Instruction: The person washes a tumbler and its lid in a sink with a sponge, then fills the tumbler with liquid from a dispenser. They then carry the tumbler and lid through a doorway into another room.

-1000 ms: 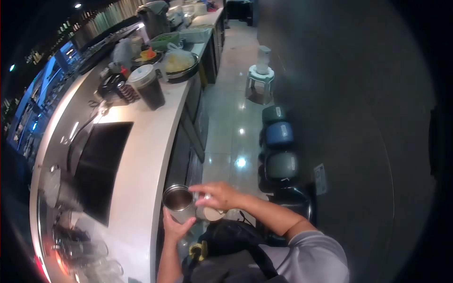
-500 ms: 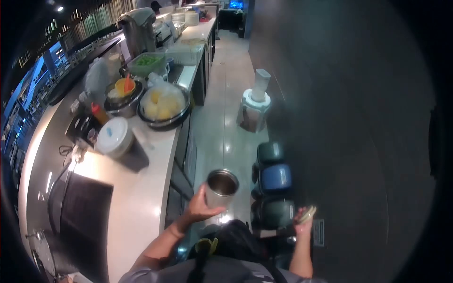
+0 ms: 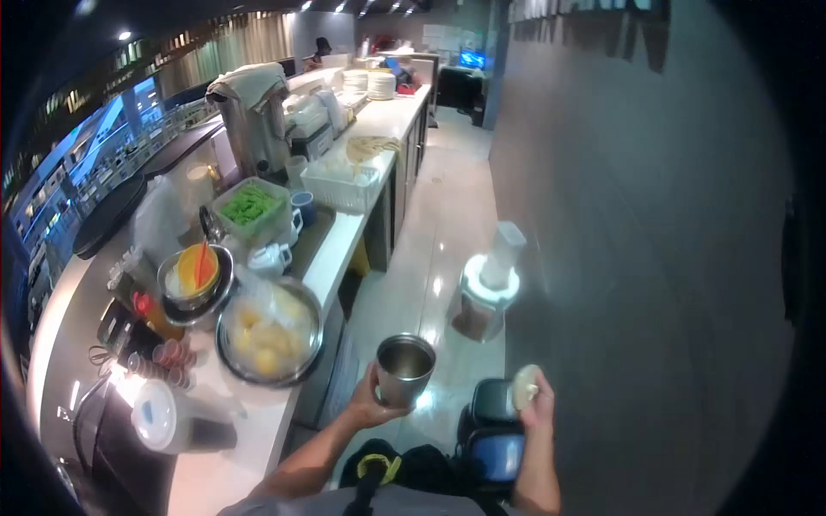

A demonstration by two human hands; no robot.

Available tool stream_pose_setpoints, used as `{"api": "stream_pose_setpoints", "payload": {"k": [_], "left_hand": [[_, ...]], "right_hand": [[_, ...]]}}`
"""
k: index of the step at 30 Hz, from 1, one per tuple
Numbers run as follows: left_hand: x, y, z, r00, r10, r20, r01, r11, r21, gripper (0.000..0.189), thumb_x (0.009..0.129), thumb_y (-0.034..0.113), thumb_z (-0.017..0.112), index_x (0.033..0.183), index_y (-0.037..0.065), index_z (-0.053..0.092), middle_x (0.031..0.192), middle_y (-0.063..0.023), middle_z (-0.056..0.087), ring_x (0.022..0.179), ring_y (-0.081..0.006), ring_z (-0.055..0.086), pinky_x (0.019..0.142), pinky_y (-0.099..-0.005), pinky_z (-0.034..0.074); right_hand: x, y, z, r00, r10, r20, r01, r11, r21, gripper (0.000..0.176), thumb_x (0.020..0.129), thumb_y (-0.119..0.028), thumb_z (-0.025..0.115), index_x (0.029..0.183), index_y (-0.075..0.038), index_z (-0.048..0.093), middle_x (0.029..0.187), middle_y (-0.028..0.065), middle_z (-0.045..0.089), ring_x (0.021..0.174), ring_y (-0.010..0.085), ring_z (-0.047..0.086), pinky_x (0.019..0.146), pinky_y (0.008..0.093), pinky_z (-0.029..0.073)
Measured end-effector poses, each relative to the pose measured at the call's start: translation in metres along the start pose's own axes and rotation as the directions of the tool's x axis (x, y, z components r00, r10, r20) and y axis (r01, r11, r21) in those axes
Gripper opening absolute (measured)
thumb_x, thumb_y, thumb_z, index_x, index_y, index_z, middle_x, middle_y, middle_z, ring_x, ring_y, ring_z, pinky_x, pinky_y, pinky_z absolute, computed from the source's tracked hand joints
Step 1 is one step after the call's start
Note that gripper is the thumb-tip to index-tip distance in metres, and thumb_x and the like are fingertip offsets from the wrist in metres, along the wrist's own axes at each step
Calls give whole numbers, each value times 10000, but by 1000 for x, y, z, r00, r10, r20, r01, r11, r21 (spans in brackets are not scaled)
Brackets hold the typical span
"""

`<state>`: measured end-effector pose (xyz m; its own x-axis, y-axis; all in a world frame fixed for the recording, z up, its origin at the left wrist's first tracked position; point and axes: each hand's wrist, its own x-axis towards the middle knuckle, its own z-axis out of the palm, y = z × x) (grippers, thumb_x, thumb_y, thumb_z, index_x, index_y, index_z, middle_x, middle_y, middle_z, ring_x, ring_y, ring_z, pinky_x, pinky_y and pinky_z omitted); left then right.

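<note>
My left hand [image 3: 370, 406] is wrapped round a stainless steel cup [image 3: 406, 368], upright with its mouth facing up; what is inside cannot be made out. To the right, my right hand [image 3: 542, 408] grips a pale round lid-like disc [image 3: 525, 388] with a small knob, held on edge and apart from the cup. Below that hand stand a bin with a dark green lid [image 3: 495, 401] and one with a blue lid [image 3: 499, 454]. Ahead on the floor is a container with a white round top [image 3: 489, 279] and a clear plastic piece upright on it.
Along the counter [image 3: 325, 273] on my left are a steel bowl [image 3: 227, 354] of yellow fruit in plastic, a tub of green vegetables [image 3: 250, 205], a white-lidded container [image 3: 161, 416] and a white basket [image 3: 342, 187]. A dark wall [image 3: 637, 258] runs along the right. Another person [image 3: 320, 52] stands far back.
The view has tilted up and moved forward along the aisle; the bins and counter items appear closer. My right hand has come up and inward with the disc. The cup stays in my left hand.
</note>
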<state>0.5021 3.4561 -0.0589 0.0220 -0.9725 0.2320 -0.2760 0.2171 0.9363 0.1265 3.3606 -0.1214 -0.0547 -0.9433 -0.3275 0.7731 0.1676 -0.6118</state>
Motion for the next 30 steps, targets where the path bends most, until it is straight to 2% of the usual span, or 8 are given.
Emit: {"api": "stream_pose_setpoints", "payload": {"k": [3,5,7,15,17,20,24,30], "left_hand": [[48,-29,-13,993,-29,-117,23,998,-50,959,631,284,934,1386,38,396,1285,-155,555,1198,-271,564,994,-426,476],[111,-53,-18,965,-96,-242,66,989,-129,940,637,288,932,1372,35,403,1281,-163,559,1184,-277,576,990,-429,478],[153,-74,-16,947,-86,-311,49,991,-122,943,646,303,928,1377,30,399,1276,-162,564,1173,-280,582,983,-417,483],[294,-126,-26,914,-78,-398,32,992,-121,989,645,270,926,1427,41,365,1325,-144,544,1222,-265,551,1032,-399,449],[326,-137,-32,875,-122,-468,45,984,-172,897,659,212,913,1389,19,429,1292,-133,574,1185,-244,573,1004,-390,466],[371,-82,-66,822,-23,-569,-51,992,-114,733,659,154,882,1291,-1,544,1190,-104,634,1081,-219,616,944,-381,502],[393,-88,-98,657,-72,-751,-94,980,-177,715,696,94,823,1318,-9,486,1160,-111,624,1079,-220,620,917,-369,512],[425,-152,-168,288,-36,-957,-193,977,-94,696,715,96,753,1328,-28,447,1154,-127,615,1052,-234,619,919,-377,514]], "right_hand": [[69,9,74,990,-58,125,119,815,-567,170,917,-99,663,1061,-10,651,929,52,680,853,153,647,798,306,535],[139,2,124,975,-29,222,207,495,-844,198,903,-105,700,1072,-16,648,953,51,678,874,132,635,798,288,520],[179,-8,141,947,-46,317,302,454,-838,255,911,-181,724,1111,-41,649,944,27,678,845,123,632,751,284,522],[371,-30,197,925,256,282,-139,917,-375,309,1006,-206,572,1290,-84,560,1139,129,641,972,241,649,788,392,566],[451,-12,209,815,489,312,-456,873,-176,413,1035,-377,470,1329,-92,525,1178,186,647,950,321,670,731,493,580],[512,23,298,717,579,388,-523,815,-249,697,970,-655,399,1297,-59,554,1144,238,651,891,356,675,657,504,575],[584,75,402,545,647,533,-610,742,-278,772,931,-737,395,1143,-37,640,1091,231,668,907,382,680,718,536,577],[648,150,500,345,685,641,-687,650,-326,565,986,-567,447,962,-48,667,987,202,669,910,357,668,751,530,583]]}}
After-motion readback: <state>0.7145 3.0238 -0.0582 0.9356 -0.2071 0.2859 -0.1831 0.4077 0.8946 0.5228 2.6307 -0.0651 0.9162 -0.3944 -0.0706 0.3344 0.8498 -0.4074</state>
